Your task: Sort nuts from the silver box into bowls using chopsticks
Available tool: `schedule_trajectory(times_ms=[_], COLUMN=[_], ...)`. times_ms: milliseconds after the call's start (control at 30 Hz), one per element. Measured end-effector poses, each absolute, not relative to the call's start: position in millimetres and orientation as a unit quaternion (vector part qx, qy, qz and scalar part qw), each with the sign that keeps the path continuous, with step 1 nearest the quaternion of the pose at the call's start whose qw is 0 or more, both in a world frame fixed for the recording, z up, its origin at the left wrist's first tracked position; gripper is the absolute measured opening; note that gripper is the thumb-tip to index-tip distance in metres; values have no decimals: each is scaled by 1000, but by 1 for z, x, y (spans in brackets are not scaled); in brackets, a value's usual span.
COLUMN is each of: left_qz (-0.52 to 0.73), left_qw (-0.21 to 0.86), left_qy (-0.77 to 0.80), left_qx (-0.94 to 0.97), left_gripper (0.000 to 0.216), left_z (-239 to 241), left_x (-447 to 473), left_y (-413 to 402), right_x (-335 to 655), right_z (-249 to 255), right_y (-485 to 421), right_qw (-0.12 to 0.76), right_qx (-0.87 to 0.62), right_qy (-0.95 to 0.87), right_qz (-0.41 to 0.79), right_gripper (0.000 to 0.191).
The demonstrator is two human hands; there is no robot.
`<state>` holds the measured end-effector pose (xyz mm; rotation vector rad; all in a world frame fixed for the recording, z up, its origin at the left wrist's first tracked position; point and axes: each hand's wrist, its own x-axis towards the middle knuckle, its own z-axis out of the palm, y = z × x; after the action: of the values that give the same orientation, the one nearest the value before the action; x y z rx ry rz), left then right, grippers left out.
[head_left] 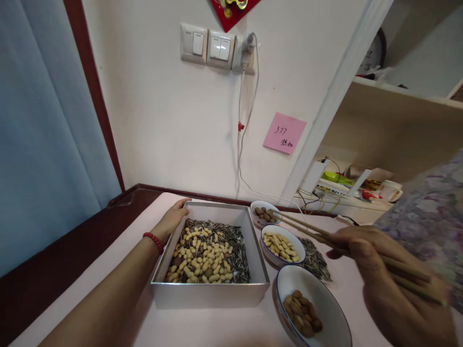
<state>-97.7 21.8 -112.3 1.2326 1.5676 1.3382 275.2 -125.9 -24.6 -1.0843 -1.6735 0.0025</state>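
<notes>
My left hand (pixel 174 217) grips the far left corner of a silver-grey box (pixel 210 295), its fingers over the rim. In the box, peanuts in their shells (pixel 206 258) lie over striped sunflower seeds (pixel 240 255), with a few brown nuts among them. My right hand (pixel 387 274) is closed around a pair of wooden chopsticks (pixel 304 225). The chopstick tips reach over the far small bowl (pixel 255 220) of round brown nuts (pixel 265 214); whether they touch a nut I cannot tell. Nearer stands a bowl (pixel 266 251) of peanuts (pixel 280 246).
A larger white bowl (pixel 331 308) with brown oval nuts (pixel 302 311) stands at the front right. Loose sunflower seeds (pixel 314 260) lie beside the peanut bowl. A white cable (pixel 249 185) runs down the wall to the table. At right are shelves (pixel 390 94) and floral cloth (pixel 427 212).
</notes>
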Motion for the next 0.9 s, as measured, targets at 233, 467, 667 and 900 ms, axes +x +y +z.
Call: schedule_trajectory(times_ms=[233, 467, 667, 900], left_qz=[524, 531, 535, 528], left_qw=[373, 380, 376, 377], left_qy=[598, 589, 589, 592], left_qx=[478, 476, 476, 478], left_gripper=[53, 53, 53, 53], left_z=[-115, -117, -120, -120], left_x=[-96, -97, -98, -98], left_y=[22, 21, 24, 23], right_x=[217, 197, 189, 193], right_z=[-42, -63, -76, -73], right_y=[-91, -46, -27, -34], right_qw=[409, 367, 355, 380], right_qx=[-415, -425, -427, -429], right_qy=[-802, -818, -823, -812], right_qz=[136, 124, 120, 113], right_gripper=[30, 35, 34, 37])
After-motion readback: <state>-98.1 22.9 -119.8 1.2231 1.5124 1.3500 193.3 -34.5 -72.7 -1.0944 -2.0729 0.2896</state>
